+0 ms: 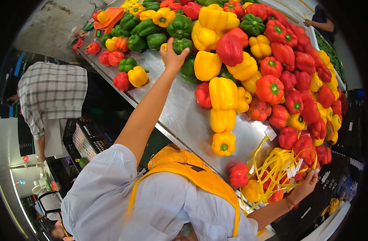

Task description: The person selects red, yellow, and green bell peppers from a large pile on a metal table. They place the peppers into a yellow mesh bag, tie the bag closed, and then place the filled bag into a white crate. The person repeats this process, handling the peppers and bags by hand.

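Note:
My left hand [173, 59] reaches out over the metal table with its fingers around a green bell pepper [182, 45]; a bit of yellow pepper shows beside the fingers. At the lower right, my right hand [308, 180] pinches a yellow strap [315, 159] at the edge of a tangle of yellow straps [272, 168] with white tags. The tangle lies over red and yellow peppers. Between my hands, yellow bell peppers [223, 93] lie in a row, the nearest showing its green stem. A single red pepper [239, 175] sits by the table's near edge.
A large heap of red bell peppers [269, 89] covers the metal table's [184, 120] right side. An orange scale [110, 18] stands at the far left end. A person in a plaid shirt [56, 90] bends beside black crates [84, 137]. Another person's arm [321, 25] shows top right.

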Demonstrator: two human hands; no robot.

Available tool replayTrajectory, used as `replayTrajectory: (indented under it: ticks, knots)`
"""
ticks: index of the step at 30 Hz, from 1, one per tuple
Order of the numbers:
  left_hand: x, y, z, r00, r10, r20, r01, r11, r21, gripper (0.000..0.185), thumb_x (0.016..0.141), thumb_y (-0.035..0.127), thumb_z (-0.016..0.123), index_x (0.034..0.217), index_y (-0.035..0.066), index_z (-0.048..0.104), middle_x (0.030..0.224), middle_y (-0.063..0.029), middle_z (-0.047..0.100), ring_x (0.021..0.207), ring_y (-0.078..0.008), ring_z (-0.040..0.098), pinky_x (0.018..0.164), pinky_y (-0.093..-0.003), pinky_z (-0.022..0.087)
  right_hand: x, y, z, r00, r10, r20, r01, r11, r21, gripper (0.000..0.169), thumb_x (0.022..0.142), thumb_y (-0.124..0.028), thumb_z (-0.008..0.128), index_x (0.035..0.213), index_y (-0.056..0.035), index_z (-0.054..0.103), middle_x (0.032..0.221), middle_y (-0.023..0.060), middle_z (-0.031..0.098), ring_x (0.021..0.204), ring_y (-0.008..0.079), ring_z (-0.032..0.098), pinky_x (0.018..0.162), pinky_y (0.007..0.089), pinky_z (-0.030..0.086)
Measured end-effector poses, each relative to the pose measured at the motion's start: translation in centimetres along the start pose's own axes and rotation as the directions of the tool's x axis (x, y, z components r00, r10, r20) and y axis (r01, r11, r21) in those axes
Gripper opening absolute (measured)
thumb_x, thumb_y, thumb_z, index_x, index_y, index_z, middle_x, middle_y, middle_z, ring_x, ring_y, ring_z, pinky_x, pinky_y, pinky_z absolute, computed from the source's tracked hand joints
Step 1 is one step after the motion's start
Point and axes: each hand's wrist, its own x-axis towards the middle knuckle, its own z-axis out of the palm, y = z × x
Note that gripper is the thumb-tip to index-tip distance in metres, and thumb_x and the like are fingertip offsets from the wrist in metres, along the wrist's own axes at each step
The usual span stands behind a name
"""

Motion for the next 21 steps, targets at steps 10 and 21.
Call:
replayTrajectory:
  ticks: [10, 21]
  knots:
    - [1.1, -0.3, 0.2, 0.924, -0.323, 0.204, 0.377, 0.69, -0.618, 0.034, 0.078, 0.02, 0.059, 0.107, 0.004, 0.054, 0.105, -0.0109, 0.051, 0.092, -0.0181, 0.051, 0.076, -0.028, 0.042, 1.1, 2.9, 0.4, 0.994, 0.107, -0.021, -0.108, 0.993, -0.055, 0.018, 0.089, -0.022, 0.049, 0.086, -0.0049, 0.052, 0.07, -0.0026, 0.049, 0.058, 0.0032, 0.041, 0.051, 0.0162, 0.033]
    - [1.4, 2.1, -2.7, 0.754, -0.442, 0.485, 0.653, 0.433, -0.621, 0.045, 0.091, 0.042, 0.029, 0.123, 0.014, 0.043, 0.12, -0.0076, 0.044, 0.104, -0.0242, 0.049, 0.08, -0.0481, 0.044, 1.8, 2.8, 2.1, 0.995, 0.095, -0.005, -0.095, 0.989, -0.114, 0.023, 0.088, -0.027, 0.05, 0.088, -0.0042, 0.053, 0.071, -0.0019, 0.053, 0.058, 0.0033, 0.043, 0.051, 0.0165, 0.035]
